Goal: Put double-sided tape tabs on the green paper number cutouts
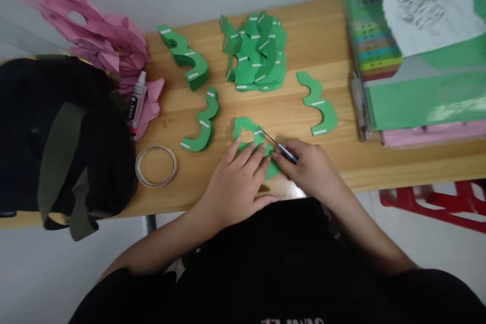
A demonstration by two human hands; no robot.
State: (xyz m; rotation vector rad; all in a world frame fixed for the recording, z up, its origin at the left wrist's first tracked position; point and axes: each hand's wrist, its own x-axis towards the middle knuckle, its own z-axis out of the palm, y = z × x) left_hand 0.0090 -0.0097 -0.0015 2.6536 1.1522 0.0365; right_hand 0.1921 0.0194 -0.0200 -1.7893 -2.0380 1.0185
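My left hand [239, 179] lies flat with fingers spread on a curved green paper cutout [247, 134] near the table's front edge. My right hand [309, 167] is closed around a thin blue-handled tool [279, 146] whose metal tip points at a white strip on that cutout. More green wavy cutouts lie around: one [200, 129] to the left, one [318, 104] to the right, one [186, 58] farther back, and a heap [256, 50] at the back centre.
A tape roll [156, 165] and a glue tube [135, 104] lie left of the work. Pink paper scraps [102, 38] and a dark bag [61, 131] fill the left side. Stacked coloured paper sheets [413, 86] sit at right; a red stool [436, 202] stands below the wooden table [326, 30].
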